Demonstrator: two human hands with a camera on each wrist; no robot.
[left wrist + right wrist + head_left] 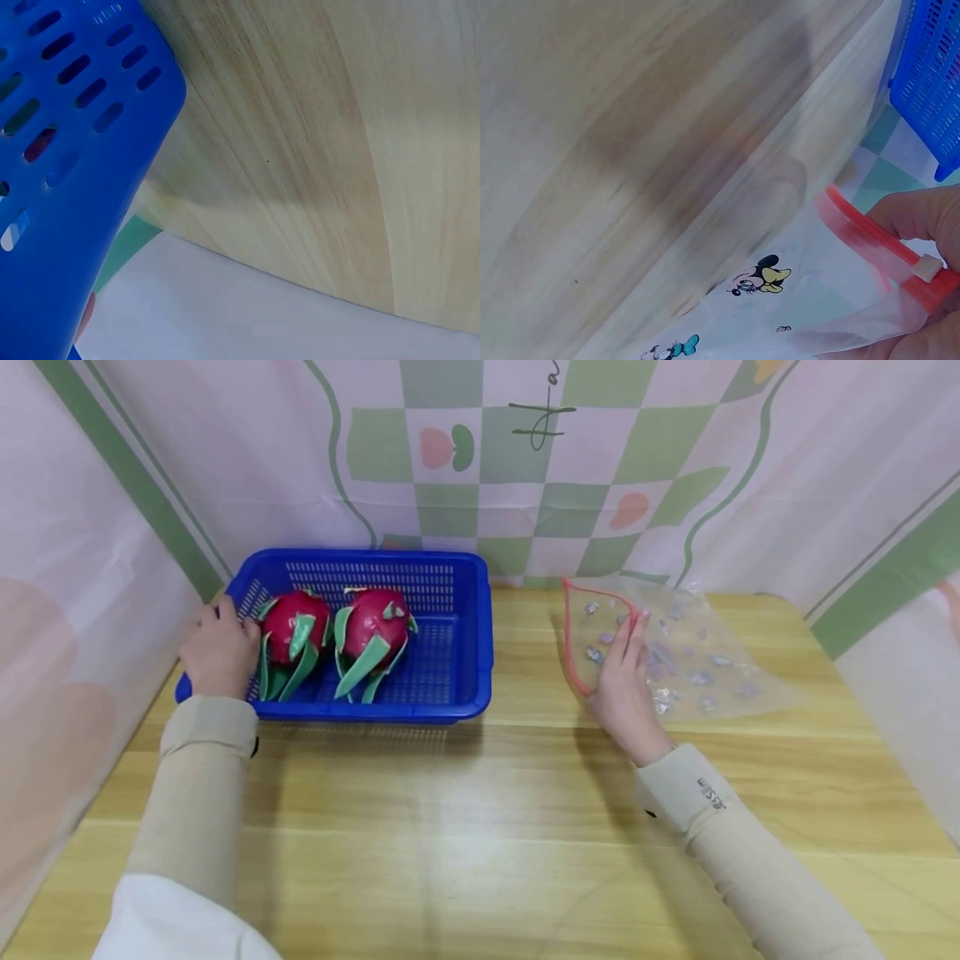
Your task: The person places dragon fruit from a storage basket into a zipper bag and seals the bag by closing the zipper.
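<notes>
A blue plastic basket stands on the left of the table, and my left hand grips its left rim. Inside, toward the left, lie two red dragon fruits, one near my fingers and another beside it, both with green leaf-like scales. My right hand pinches the mouth of a clear zip bag with a red-orange zip edge. In the right wrist view the white slider shows on the zip strip, and cartoon figures are printed on the film. The bag's mouth gapes.
The wooden table spreads out in front of both arms. A patterned curtain with checks and green lines hangs right behind the basket and bag, and covers both sides. The table's left edge runs close by the basket.
</notes>
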